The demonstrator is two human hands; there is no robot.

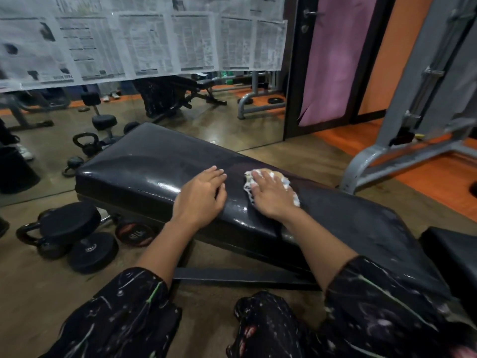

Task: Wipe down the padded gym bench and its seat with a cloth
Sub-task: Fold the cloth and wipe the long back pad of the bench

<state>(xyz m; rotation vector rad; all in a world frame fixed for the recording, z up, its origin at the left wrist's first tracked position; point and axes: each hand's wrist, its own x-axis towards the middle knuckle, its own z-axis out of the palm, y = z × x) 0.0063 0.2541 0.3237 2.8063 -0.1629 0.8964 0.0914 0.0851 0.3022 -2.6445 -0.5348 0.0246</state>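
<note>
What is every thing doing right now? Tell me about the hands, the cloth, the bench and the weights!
left hand: open, resting flat on the bench pad.
right hand: open, pressing the cloth down.
cloth: bunched under the right hand, on the pad.
bench pad: shiny, looks wet in places.
seat: untouched, at the right edge.
dumbbells: lying on the floor beside the bench.
kettlebell: standing upright on the floor.
</note>
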